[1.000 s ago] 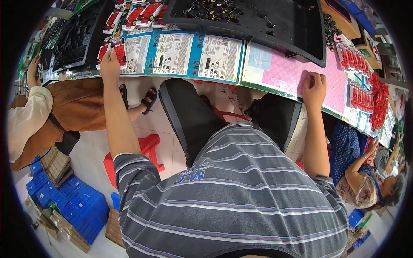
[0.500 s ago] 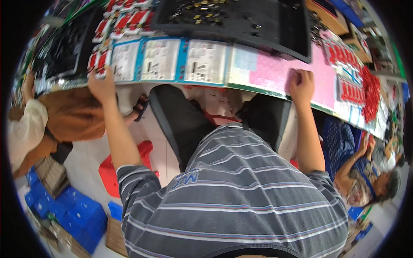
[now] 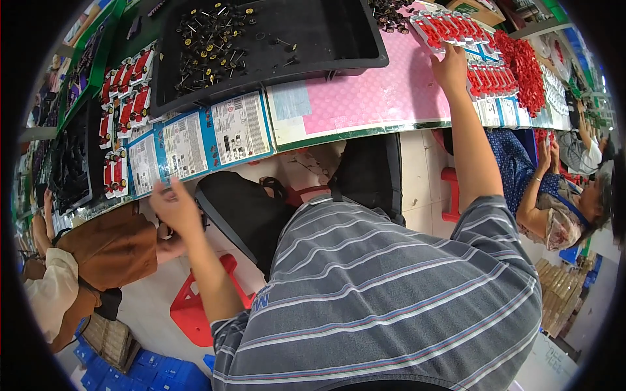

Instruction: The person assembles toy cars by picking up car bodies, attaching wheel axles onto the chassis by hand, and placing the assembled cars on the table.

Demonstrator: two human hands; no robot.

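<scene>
My right hand (image 3: 451, 68) reaches forward over the table. Its fingertips touch the near left end of a row of red-and-white toy car parts (image 3: 450, 27), with the thumb held apart from the fingers. I see nothing lifted in that hand. A second row of the same parts (image 3: 490, 79) lies just right of my wrist. At the table's front edge, my left hand (image 3: 176, 205) is blurred by motion, close to the printed cards (image 3: 186, 146). Its fingers look bent, and I cannot make out anything in them. Assembled red-and-white toy cars (image 3: 134, 85) lie left of the cards.
A black tray (image 3: 313, 62) holds small wheels on axles (image 3: 212, 39). Pink sheeting (image 3: 365, 98) covers the table beside it. Red parts (image 3: 521, 68) are heaped at right. Co-workers (image 3: 107, 241) sit on both sides. A red stool (image 3: 195, 306) stands below my left arm.
My view has turned right, shifting the table leftward. My right hand has gone from the pink sheeting to the row of car parts. The left has drawn back from the toy cars.
</scene>
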